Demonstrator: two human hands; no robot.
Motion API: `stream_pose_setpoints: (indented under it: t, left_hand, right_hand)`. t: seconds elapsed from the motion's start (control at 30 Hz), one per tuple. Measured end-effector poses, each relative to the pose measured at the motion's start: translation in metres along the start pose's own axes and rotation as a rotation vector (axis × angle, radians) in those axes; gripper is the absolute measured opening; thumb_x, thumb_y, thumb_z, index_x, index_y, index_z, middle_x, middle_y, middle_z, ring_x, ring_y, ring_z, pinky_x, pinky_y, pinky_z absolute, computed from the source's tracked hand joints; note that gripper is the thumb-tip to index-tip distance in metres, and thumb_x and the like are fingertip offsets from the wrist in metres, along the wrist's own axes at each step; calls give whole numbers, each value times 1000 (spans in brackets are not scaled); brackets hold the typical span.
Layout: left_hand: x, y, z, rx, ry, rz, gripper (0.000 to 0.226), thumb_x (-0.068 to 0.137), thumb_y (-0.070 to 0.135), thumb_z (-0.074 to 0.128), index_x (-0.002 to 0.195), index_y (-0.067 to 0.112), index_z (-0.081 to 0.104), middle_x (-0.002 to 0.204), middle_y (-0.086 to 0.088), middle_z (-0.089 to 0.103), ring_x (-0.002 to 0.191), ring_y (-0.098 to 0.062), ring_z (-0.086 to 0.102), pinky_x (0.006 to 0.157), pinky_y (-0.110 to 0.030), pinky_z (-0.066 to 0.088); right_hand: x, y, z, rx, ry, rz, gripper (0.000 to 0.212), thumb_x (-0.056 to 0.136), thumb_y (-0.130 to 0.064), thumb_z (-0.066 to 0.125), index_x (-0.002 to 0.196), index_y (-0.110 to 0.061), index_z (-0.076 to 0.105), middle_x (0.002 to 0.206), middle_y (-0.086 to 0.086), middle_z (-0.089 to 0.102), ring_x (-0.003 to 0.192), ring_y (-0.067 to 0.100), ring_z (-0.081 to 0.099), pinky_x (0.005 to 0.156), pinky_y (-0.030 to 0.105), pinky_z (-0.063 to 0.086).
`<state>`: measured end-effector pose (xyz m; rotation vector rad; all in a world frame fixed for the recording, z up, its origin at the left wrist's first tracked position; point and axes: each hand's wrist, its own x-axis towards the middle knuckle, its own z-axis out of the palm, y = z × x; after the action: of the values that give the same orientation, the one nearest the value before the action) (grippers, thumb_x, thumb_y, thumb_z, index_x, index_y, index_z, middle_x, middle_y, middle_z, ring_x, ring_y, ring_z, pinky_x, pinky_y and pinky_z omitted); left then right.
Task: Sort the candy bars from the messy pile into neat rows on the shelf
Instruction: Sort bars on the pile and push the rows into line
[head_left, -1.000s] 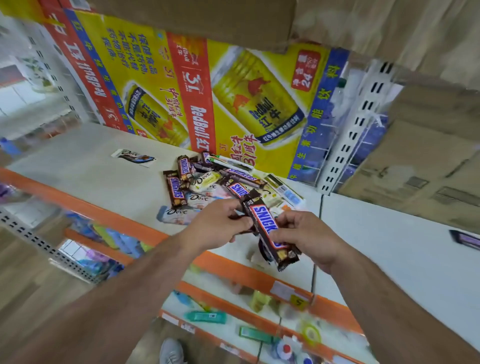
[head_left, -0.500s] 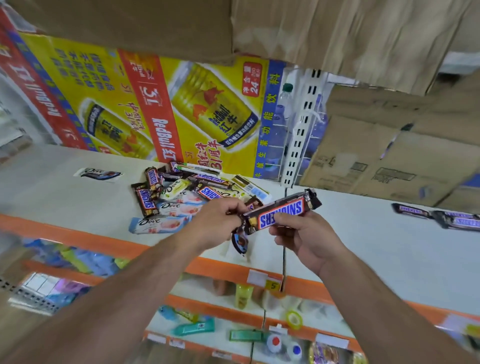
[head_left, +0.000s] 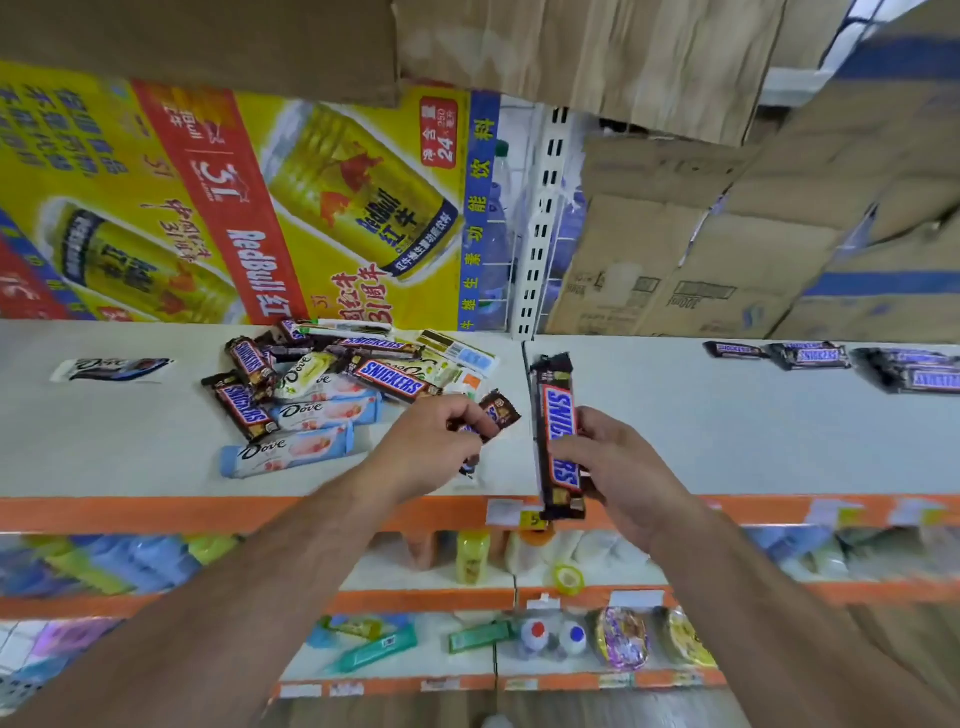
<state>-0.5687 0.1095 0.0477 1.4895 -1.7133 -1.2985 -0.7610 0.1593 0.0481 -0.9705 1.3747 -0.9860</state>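
A messy pile of candy bars (head_left: 332, 384), Snickers and Dove mixed, lies on the white shelf (head_left: 130, 447) left of centre. My right hand (head_left: 618, 467) grips a long Snickers bar (head_left: 558, 431), held upright above the shelf's front edge. My left hand (head_left: 436, 441) is closed on a small Snickers bar (head_left: 496, 410) at the pile's right side. A row of Snickers bars (head_left: 831, 358) lies at the back right of the shelf. One Dove bar (head_left: 111, 368) lies alone at the far left.
A yellow and red RedBull poster (head_left: 249, 208) backs the shelf on the left, cardboard boxes (head_left: 701, 249) on the right. A white slotted upright (head_left: 540, 223) divides the two bays. Lower shelves (head_left: 467, 639) hold bottles and packets. An orange strip (head_left: 208, 512) edges the shelf.
The long Snickers bar has turned from nearly level to upright and now sits in my right hand alone. My left hand has let go of it and keeps the small bar. The view has swung right.
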Motion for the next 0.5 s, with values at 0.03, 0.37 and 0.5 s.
stream_pose_setpoints:
  t: [0.03, 0.37, 0.5]
  left_hand:
    - [0, 0, 4, -15, -20, 3, 25, 82, 4, 58, 82, 24, 72, 86, 0, 69, 63, -9, 61, 59, -23, 45]
    - [3, 21, 57, -133, -135, 66, 17, 89, 18, 61, 75, 13, 68, 62, 2, 62, 61, -11, 55, 54, -24, 41]
    - [9, 36, 89, 0, -123, 116, 22, 91, 19, 62, 70, 16, 67, 66, 5, 62, 59, -7, 51, 55, -20, 40]
  right_hand:
    - [-5, 2, -3, -27, 17, -4, 13, 91, -7, 61, 102, -10, 67, 82, 9, 70, 68, 21, 65, 57, 32, 49]
    - [-48, 21, -59, -182, 25, -34, 15, 85, -4, 72, 100, -7, 73, 82, 6, 74, 66, 11, 60, 56, 21, 46]
    - [-57, 28, -96, -109, 173, -51, 18, 81, -5, 76, 98, -12, 73, 87, 4, 76, 73, 16, 66, 62, 31, 50]
